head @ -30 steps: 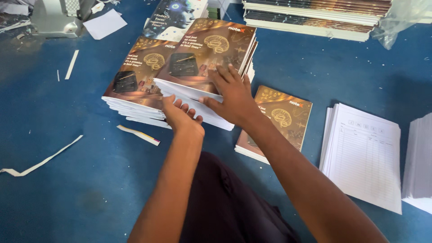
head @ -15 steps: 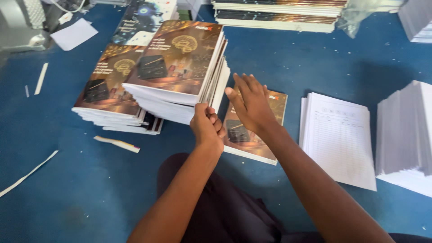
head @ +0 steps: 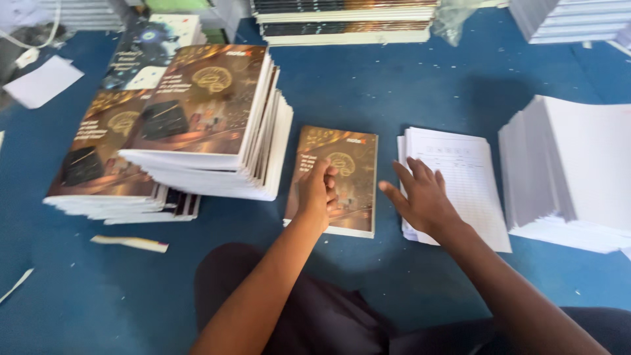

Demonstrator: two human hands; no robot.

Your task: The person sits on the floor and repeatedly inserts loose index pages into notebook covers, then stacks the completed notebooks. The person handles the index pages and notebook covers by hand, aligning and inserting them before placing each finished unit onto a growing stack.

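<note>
Both hands have come away from the tall stack, which they were squaring half a second ago, and shifted right to the single book and the sheets. From where I stand, the left hand rests on the book's brown cover with its fingers curled into a loose fist; I cannot tell if its grip has hold of anything, though it looks to be only pressing down. The right hand is spread wide open, palm down, over the left edge of the white sheets, holding nothing. The book lies flat on the blue floor, just right of the tall stack and just left of the sheets, apart from both. A lower stack of the same books sits under and behind the tall one, a thick block of plain paper stands further right, and more piles line the far side. A paper strip lies loose near the knee. I judge the step to be gathering the next piece for the pile. The next move calls for fingertips under an edge, lifting one item cleanly without dragging its neighbours askew.
</note>
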